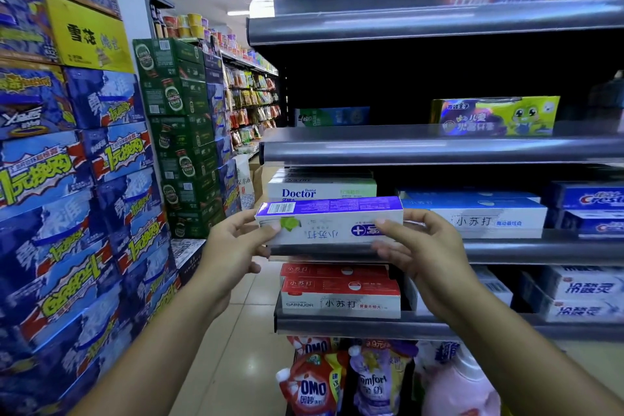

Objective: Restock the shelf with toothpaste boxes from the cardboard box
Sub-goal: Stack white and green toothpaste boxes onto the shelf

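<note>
A purple-and-white toothpaste box (pixel 329 221) is held level and upside down in front of the middle shelf's rail (pixel 506 252). My left hand (pixel 233 246) grips its left end, and my right hand (pixel 412 243) grips its right end. Just behind it on that shelf lies a white Doctor box (pixel 320 191), with blue-and-white toothpaste boxes (pixel 479 213) to the right. Red-and-white toothpaste boxes (pixel 339 290) fill the shelf below. The cardboard box is out of view.
Stacked beer cases (pixel 67 179) form a wall on the left, green cases (pixel 182 132) behind them. Tiled aisle floor (pixel 236 331) runs between. The upper shelf (pixel 439 145) carries a children's toothpaste box (pixel 496 116). Detergent pouches (pixel 314 382) hang at the bottom.
</note>
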